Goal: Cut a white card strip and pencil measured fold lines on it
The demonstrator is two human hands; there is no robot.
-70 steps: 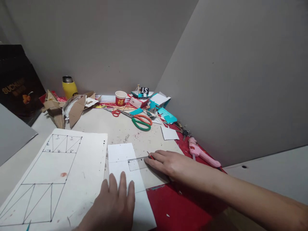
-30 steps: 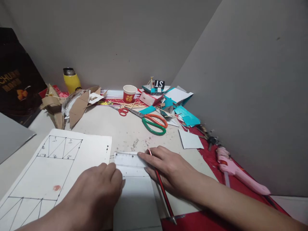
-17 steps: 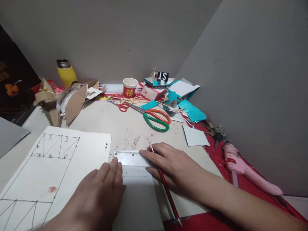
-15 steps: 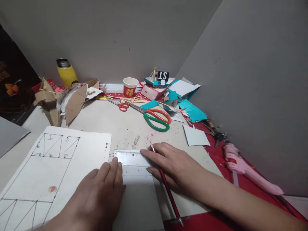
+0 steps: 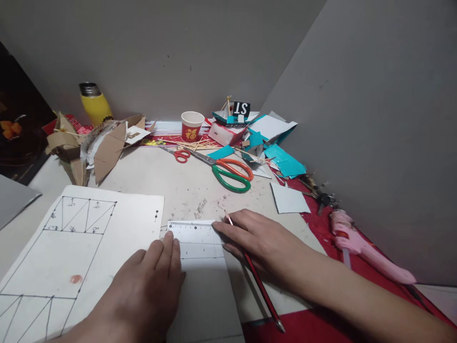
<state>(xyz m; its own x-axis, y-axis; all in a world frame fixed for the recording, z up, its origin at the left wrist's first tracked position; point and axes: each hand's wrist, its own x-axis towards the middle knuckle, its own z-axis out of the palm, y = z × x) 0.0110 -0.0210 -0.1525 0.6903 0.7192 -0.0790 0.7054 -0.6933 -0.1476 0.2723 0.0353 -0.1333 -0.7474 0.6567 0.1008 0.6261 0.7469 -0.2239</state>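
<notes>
A clear ruler [image 5: 194, 226] lies across the far end of a narrow pale card [image 5: 209, 290] marked with pencil lines. My left hand [image 5: 150, 276] is open, its fingers stretched flat along the card's left edge, with the fingertips at the ruler's left end. My right hand [image 5: 253, 238] is closed on a red and black pencil [image 5: 262, 288], whose sharpened tip points away from me. Its index finger and thumb also rest on the right end of the ruler and card. Left of them lies a sheet with a drawn truss-like pattern [image 5: 80, 247].
Large scissors [image 5: 232, 174] and small red scissors [image 5: 181, 156] lie beyond the ruler. Behind stand a paper cup [image 5: 193, 127], a yellow bottle [image 5: 95, 107] and cardboard scraps [image 5: 110, 152]. Rightward are a card piece [image 5: 290, 197], keys [image 5: 323, 200] and a pink glue gun [image 5: 371, 262].
The right hand has shifted slightly rightward along the ruler, and the pencil's rear end has swung right. The left hand stays at the ruler's left end. The whole view has shifted slightly.
</notes>
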